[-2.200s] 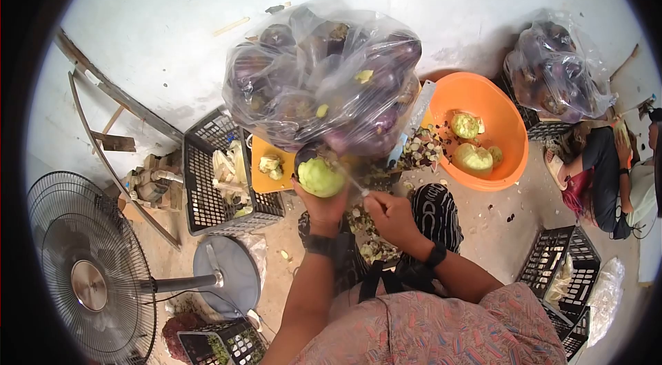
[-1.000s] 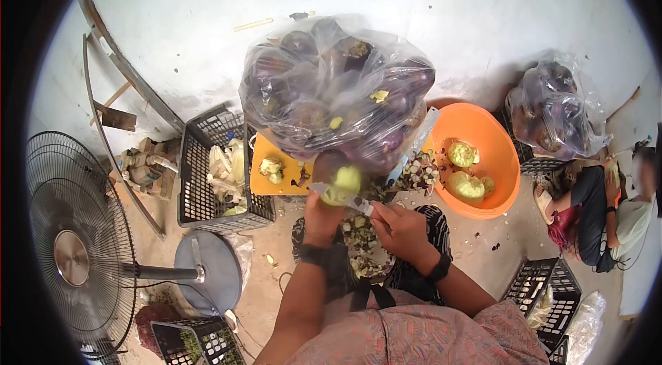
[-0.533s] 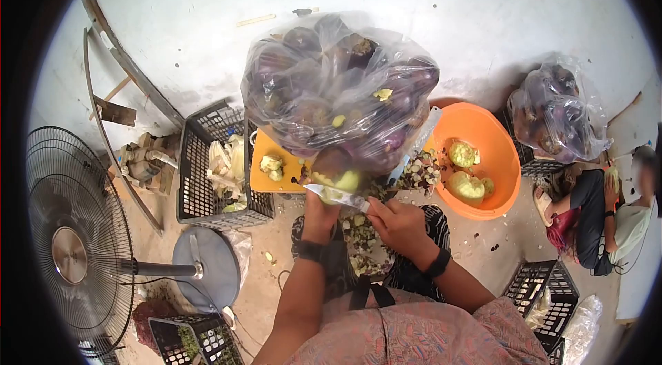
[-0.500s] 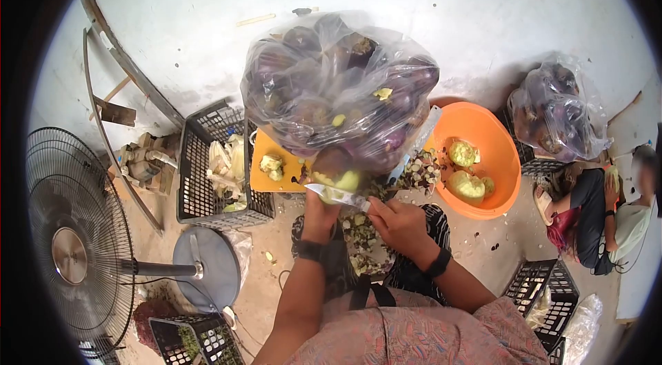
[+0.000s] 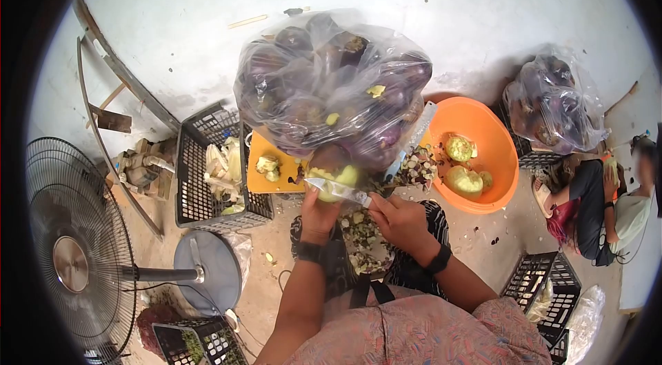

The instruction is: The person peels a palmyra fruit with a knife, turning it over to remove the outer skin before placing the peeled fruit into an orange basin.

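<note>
My left hand (image 5: 318, 219) is wrapped around a partly peeled round eggplant (image 5: 348, 176), pale green where bare and dark purple at the far side. My right hand (image 5: 400, 221) grips a knife (image 5: 339, 190) by its handle; the blade lies across the near side of the eggplant, pointing left. Just beyond sits a large clear plastic bag (image 5: 324, 96) of purple eggplants. Under it shows a yellow board (image 5: 259, 180) with a pale peeled piece (image 5: 268, 167) on it. Peelings (image 5: 365, 244) are heaped below my hands, between my legs.
An orange basin (image 5: 507, 158) with peeled eggplants stands to the right, near a second knife blade (image 5: 419, 127). Leftward are a black crate (image 5: 189, 189) with husk-like scraps and a standing fan (image 5: 72, 265). Another eggplant bag (image 5: 552, 99) and a seated person (image 5: 593, 213) are far right.
The knife blade has shifted slightly down and to the right across the eggplant, and more pale green flesh shows. Both hands keep their holds. The whole view has shifted slightly.
</note>
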Demonstrator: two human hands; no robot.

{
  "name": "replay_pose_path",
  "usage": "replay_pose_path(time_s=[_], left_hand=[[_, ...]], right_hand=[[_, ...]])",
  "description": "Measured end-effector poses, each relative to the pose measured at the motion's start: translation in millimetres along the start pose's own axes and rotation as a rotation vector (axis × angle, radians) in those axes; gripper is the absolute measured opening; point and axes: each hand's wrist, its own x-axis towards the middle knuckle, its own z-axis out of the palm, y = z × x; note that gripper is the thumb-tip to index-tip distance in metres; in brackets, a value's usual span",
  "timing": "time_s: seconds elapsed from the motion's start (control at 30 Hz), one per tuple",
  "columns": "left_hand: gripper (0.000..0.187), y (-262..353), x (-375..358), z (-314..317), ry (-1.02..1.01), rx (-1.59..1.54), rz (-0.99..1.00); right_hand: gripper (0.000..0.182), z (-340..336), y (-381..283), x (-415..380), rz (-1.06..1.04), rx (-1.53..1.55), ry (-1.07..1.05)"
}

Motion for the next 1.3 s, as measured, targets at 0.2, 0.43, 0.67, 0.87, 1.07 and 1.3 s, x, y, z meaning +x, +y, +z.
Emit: replay_pose_path(time_s=[0.2, 0.43, 0.67, 0.87, 1.07, 1.3], left_hand=[[0.050, -0.9, 0.7, -0.2, 0.016, 0.024, 0.004], [0.050, -0.9, 0.4, 0.8, 0.050, 0.024, 0.002], [0.051, -0.6, 1.0, -4.7, 0.035, 0.036, -0.005], [0.051, 0.7, 0.1, 1.5, 0.052, 0.036, -0.023], [0.053, -1.9, 2.0, -3.6, 0.032, 0.035, 0.002], [0.052, -0.9, 1.2, -7.0, 0.047, 0.091, 0.010]], right_hand=[[0.036, -3.6, 0.5, 0.9, -0.019, -0.058, 0.017], [0.033, 0.4, 2.8, 0.3, -0.016, -0.014, 0.030], [0.030, 1.9, -1.3, 7.9, -0.015, 0.023, 0.046], [0.033, -2.0, 1.6, 0.9, -0.027, 0.002, -0.011], [0.033, 1.2, 1.6, 2.0, -0.031, 0.013, 0.019], [0.032, 7.7, -4.4, 10.0, -0.022, 0.017, 0.033]])
